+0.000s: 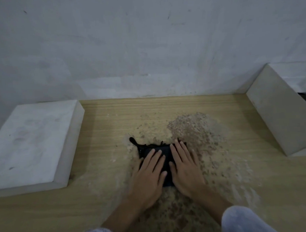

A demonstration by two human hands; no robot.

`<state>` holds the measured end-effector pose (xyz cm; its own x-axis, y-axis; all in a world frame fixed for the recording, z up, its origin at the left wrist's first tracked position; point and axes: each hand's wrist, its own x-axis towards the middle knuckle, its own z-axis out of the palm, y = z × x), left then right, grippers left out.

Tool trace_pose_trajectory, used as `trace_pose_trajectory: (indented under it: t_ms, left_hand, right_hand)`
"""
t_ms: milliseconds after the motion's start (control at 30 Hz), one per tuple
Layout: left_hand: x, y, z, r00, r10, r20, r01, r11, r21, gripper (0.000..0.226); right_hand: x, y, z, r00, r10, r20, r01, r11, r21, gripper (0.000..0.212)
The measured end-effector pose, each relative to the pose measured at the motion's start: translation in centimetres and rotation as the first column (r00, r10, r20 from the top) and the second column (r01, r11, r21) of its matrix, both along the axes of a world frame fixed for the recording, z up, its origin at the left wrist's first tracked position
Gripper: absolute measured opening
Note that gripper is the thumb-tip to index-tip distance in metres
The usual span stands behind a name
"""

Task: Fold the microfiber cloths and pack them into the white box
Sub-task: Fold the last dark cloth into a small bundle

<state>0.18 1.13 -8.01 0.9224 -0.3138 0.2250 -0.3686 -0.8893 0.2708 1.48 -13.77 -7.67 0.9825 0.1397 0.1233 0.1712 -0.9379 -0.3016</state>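
Wooden bench (105, 121) carries the black cloth (165, 151), left of the white box (277, 115). Both hands, left hand (149, 175) and right hand (184, 168), lie flat, fingers straight. Press outward evenly, squaring edges before lifting.

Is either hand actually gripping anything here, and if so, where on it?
Nothing is gripped. The left hand and right hand lie flat, fingers straight, pressing on top of the black cloth on the table.

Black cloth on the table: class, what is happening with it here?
A person presses both hands flat on a folded black cloth on the wooden table. The left hand and right hand lie side by side on it. White boxes stand at the left and right; the cloth is not packed yet.
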Motion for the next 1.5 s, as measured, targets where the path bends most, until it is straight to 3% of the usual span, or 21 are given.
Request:
trace_pose_trajectory:
  t_ms: [133, 300, 433, 500, 567, 667, 733, 833, 933, 1000, 1100, 1200, 1267, 1333, 1400, 1500]
  left_hand:
    - [0.5, 1.1, -0.9, 0.982, 0.027, -0.186, -0.019, 0.999, 0.043, 0.061]
    - [2.1, 0.5, 1.4, 0.943, 0.082, -0.324, -0.037, 0.989, 0.143, 0.073]
    - [2.2, 0.1, 1.0, 0.953, 0.070, -0.295, -0.038, 0.993, 0.113, 0.068]
    - [2.3, 0.4, 0.3, 0.966, 0.063, -0.252, -0.032, 0.992, 0.124, 0.067]
    - [3.0, 0.5, 0.7, 0.942, 0.069, -0.327, -0.022, 0.989, 0.145, 0.065]
    - [4.2, 0.5, 2.6, 0.889, 0.017, -0.458, 0.004, 0.999, 0.044, 0.059]
    - [4.7, 1.2, 3.3, 0.905, 0.028, -0.424, -0.083, 0.990, -0.112, 0.049]
    - [4.9, 3.2, 3.3, 0.930, 0.194, -0.313, -0.310, 0.871, -0.382, 0.038]
    - [5.6, 4.7, 3.3, 0.924, 0.258, -0.282, -0.362, 0.825, -0.435, 0.034]
    - [6.3, 4.4, 3.6, 0.938, 0.222, -0.268, -0.316, 0.864, -0.391, 0.028]
    - [7.3, 2.3, 4.6, 0.970, -0.020, -0.243, -0.071, 0.930, -0.360, 0.025]
    - [8.1, -1.1, 5.2, 0.882, -0.261, -0.392, 0.172, 0.953, -0.248, 0.031]
    - [8.9, -3.1, 5.2, 0.811, -0.285, -0.512, 0.267, 0.957, -0.110, 0.045]
    - [9.8, -4.4, 5.0, 0.793, -0.241, -0.560, 0.268, 0.963, -0.035, 0.052]
    - [10.5, -4.8, 4.7, 0.768, -0.204, -0.607, 0.219, 0.974, -0.051, 0.052]
    - [11.0, -5.2, 4.7, 0.723, -0.198, -0.662, 0.207, 0.976, -0.066, 0.042]
  right_hand:
    - [0.1, -0.4, 0.0, 0.982, -0.005, -0.191, -0.003, 0.999, -0.038, 0.077]
    - [1.3, -0.5, 1.2, 0.958, -0.013, -0.287, -0.020, 0.994, -0.112, 0.083]
    - [1.0, -1.3, 1.0, 0.965, -0.004, -0.264, -0.041, 0.985, -0.167, 0.095]
    - [0.9, -1.4, 0.9, 0.952, -0.032, -0.303, -0.013, 0.989, -0.146, 0.085]
    - [1.7, -1.6, 1.5, 0.924, -0.035, -0.381, -0.006, 0.994, -0.108, 0.061]
    - [2.6, -2.1, 2.9, 0.882, 0.013, -0.472, -0.019, 1.000, -0.007, 0.050]
    - [2.5, -2.8, 3.4, 0.905, 0.023, -0.424, 0.032, 0.992, 0.121, 0.049]
    - [1.7, -3.9, 3.0, 0.955, -0.168, -0.243, 0.230, 0.940, 0.253, 0.039]
    - [1.3, -4.0, 3.0, 0.900, -0.312, -0.304, 0.386, 0.894, 0.225, 0.026]
    - [1.2, -3.7, 3.2, 0.868, -0.300, -0.396, 0.389, 0.907, 0.164, 0.034]
    - [1.3, -3.0, 3.7, 0.861, -0.271, -0.429, 0.364, 0.919, 0.149, 0.031]
    - [1.5, -2.7, 3.6, 0.875, -0.282, -0.393, 0.379, 0.905, 0.193, 0.023]
    - [1.5, -2.6, 3.7, 0.874, -0.286, -0.392, 0.388, 0.897, 0.213, 0.022]
    - [1.4, -2.7, 3.8, 0.862, -0.283, -0.421, 0.410, 0.877, 0.251, 0.032]
    - [1.4, -2.7, 4.0, 0.852, -0.264, -0.451, 0.419, 0.861, 0.288, 0.042]
    - [1.4, -3.2, 4.3, 0.833, -0.227, -0.504, 0.425, 0.847, 0.321, 0.035]
